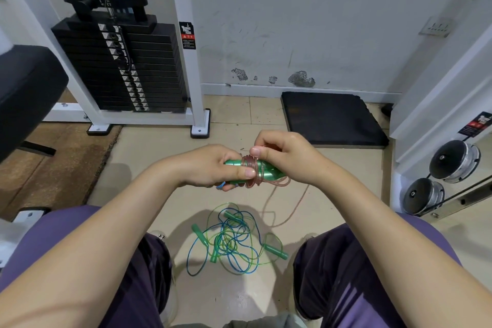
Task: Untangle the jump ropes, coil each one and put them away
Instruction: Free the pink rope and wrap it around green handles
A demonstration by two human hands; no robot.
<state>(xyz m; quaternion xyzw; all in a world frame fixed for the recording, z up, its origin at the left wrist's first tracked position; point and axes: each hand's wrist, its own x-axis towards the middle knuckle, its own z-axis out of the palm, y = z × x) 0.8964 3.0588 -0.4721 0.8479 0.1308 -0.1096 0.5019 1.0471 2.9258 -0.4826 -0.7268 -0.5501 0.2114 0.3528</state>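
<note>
Above the floor (332, 261), your left hand (213, 168) is gripping the green handles (234, 162) while your right hand (282, 154) is pinching pink rope (251, 168) around them; next, probably tuck the tail.

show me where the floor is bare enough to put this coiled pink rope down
Bare tile lies between the weight machine's foot and the black mat, and left of the tangled ropes beside the brown mat. Crowded: the floor between the knees, and just right of it where the pink rope trails.

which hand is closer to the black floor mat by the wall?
Right. The right hand sits just short of the black mat's near-left corner; the left hand is farther left, gripping the green handles.
</note>
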